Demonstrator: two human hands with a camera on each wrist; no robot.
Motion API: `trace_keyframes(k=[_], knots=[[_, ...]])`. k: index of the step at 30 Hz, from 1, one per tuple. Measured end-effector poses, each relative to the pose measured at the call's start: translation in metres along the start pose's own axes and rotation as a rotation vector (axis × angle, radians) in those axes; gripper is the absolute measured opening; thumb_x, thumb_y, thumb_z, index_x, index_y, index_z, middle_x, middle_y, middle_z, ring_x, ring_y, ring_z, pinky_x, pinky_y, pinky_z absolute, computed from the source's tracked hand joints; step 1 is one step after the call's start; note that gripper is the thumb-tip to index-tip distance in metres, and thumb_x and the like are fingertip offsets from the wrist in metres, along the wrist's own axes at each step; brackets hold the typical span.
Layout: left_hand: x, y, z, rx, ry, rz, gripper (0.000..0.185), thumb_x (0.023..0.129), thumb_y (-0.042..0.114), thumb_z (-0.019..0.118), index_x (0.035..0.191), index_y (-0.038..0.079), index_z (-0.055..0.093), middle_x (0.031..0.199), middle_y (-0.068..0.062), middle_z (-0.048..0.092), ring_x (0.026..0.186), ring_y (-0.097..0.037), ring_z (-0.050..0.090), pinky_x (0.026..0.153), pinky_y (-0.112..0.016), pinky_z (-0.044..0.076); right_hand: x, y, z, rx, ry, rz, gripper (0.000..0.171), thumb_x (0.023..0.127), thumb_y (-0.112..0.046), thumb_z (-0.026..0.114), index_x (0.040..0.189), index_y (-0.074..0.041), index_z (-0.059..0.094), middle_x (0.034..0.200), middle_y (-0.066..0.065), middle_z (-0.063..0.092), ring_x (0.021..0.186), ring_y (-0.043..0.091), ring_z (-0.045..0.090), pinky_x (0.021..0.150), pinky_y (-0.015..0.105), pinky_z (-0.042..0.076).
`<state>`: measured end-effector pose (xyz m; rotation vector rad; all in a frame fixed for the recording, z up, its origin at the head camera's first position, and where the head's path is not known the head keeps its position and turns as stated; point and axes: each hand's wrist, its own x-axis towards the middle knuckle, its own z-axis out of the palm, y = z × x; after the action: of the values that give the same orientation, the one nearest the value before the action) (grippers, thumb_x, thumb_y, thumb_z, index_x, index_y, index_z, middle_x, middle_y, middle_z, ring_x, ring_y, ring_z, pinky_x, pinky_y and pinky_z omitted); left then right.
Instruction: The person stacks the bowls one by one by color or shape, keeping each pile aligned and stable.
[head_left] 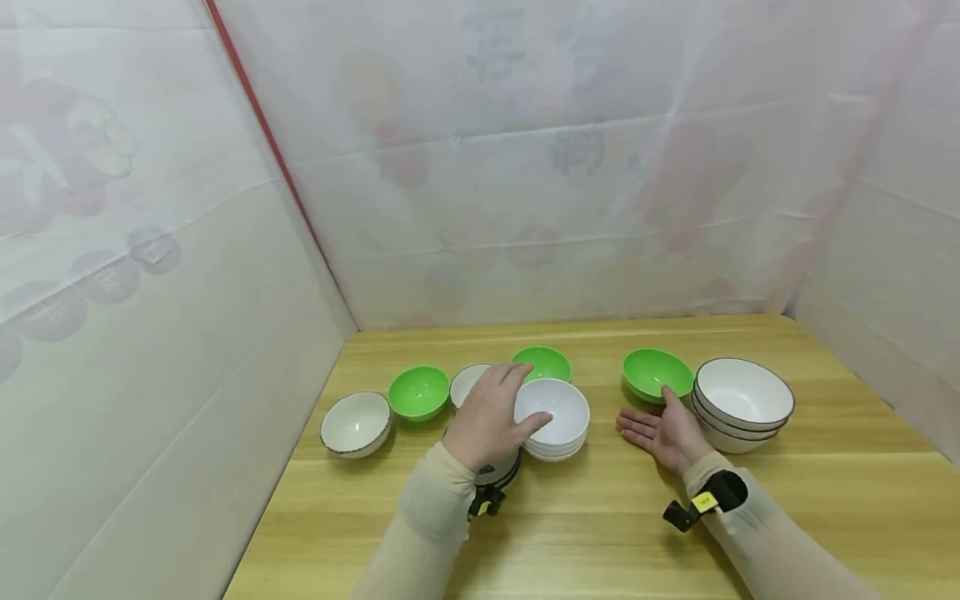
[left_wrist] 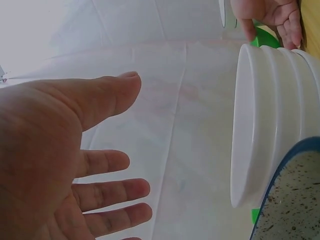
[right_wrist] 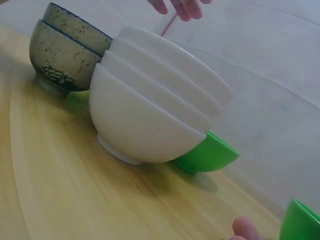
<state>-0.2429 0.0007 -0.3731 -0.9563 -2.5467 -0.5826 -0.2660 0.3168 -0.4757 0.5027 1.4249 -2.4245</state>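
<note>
My left hand [head_left: 489, 421], fingers extended and thumb spread, is over the speckled bowls with dark blue rims [right_wrist: 67, 50] and beside a stack of several white bowls [head_left: 553, 417]. The left wrist view shows a gap between that hand and the white stack. To the right, my right hand [head_left: 671, 433] is held with fingers straight and palm turned inward, just in front of a green bowl [head_left: 656, 373]. Its thumb overlaps the bowl's near rim in the head view; contact cannot be told. The left hand partly hides the speckled bowls.
Right of the right hand stands a stack of larger white bowls with dark rims [head_left: 742, 392]. Farther left are a dark-rimmed bowl [head_left: 356, 423], a green bowl [head_left: 418, 392] and a partly hidden white bowl [head_left: 467, 382]. Another green bowl [head_left: 542, 362] sits behind the white stack. Sheeting walls surround the table.
</note>
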Motion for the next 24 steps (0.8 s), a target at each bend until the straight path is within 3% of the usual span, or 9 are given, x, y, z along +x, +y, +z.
trace_keyframes(k=[14,20,24], knots=[[0.001,0.002,-0.003,0.006,-0.017,-0.015,0.069,0.086,0.046,0.069,0.136,0.003,0.048,0.131,-0.011,0.054,0.124,-0.025,0.048,0.107,-0.036,0.036,-0.004,0.003,0.001,-0.119,-0.008,-0.07,0.064,0.104,-0.04,0.014,0.15,0.001,-0.004,0.131,0.026,0.049,0.109,0.031,0.06,0.099,0.044,0.045],[0.001,0.003,-0.003,0.005,-0.035,-0.024,0.069,0.087,0.046,0.068,0.137,0.004,0.047,0.132,-0.01,0.053,0.125,-0.024,0.047,0.108,-0.036,0.035,-0.009,0.006,-0.001,-0.319,-0.009,-0.093,0.056,0.104,-0.034,0.014,0.143,0.007,0.013,0.107,0.022,0.061,0.094,0.03,0.065,0.085,0.045,0.053],[0.0,0.004,-0.004,0.003,-0.035,-0.027,0.069,0.086,0.046,0.069,0.136,0.003,0.048,0.132,-0.01,0.053,0.125,-0.024,0.047,0.108,-0.036,0.035,-0.013,0.007,-0.002,-0.474,0.019,-0.11,0.057,0.103,-0.035,0.013,0.138,0.009,0.024,0.103,0.021,0.061,0.087,0.027,0.065,0.078,0.043,0.055]])
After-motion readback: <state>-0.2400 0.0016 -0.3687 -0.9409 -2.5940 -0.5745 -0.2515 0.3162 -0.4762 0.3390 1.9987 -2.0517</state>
